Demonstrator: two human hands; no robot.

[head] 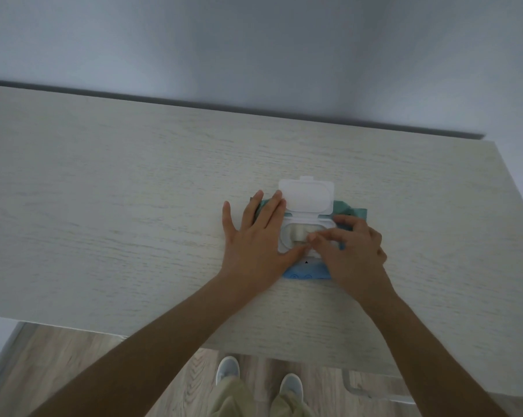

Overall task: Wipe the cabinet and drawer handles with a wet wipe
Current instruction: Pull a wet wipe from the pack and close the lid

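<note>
the wipe pack (305,273) lies flat on the pale wood surface (134,206), right of centre, with its white lid (306,195) flipped back away from the person. the left hand (254,236) is spread flat with straight fingers, pressing on the pack's left end beside the opening. the right hand (353,248) is curled over the opening, and its thumb and forefinger seem to pinch the top wet wipe (296,233), which sits folded in the oval slot and has not been drawn out.

the step in hand looks like pulling one sheet free, so the task is at its very start. no handle has been wiped yet (what looks like a pale handle (362,389) shows low on the front, under the surface edge).

several things could go wrong from here. a shallow pinch on a damp, slick sheet may slip off, or it may tear only a corner. a quick pull could drag a chain of sheets out through the slot. if the left hand's pressure eases, the light pack may lift or slide along with the wipe. leaving the lid open afterwards would let the rest dry out.
</note>
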